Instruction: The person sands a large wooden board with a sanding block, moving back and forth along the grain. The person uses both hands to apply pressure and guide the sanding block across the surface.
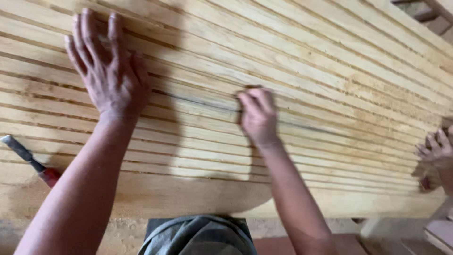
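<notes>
Pale yellow wood fills nearly the whole view: a broad panel of long slats (330, 89) laid side by side, with thin dark grooves running between them from lower left to upper right. The person's left hand (111, 71) lies flat on the slats near the upper left, fingers spread wide and pointing away from the body, palm down, holding nothing. The wood is directly beneath it, in contact along the palm and fingers.

The right hand (257, 113) sits near the middle of the panel, closed into a loose fist with the knuckles up and the fingertips curled down against one slat. Something small and dark shows just at the top of the fingers, but it is too blurred and hidden to tell what it is, or whether the hand truly grips it. A faint dark streak runs along the groove on either side of this hand.

At the far left edge, a chisel-like tool (28, 160) with a grey metal blade and a red handle lies on the wood, well apart from both hands. At the right edge, another person's hand (436, 148) rests on the panel's far end, fingers bent. Below, between the forearms, a grey cloth garment (198, 236) shows at the near edge of the panel.
</notes>
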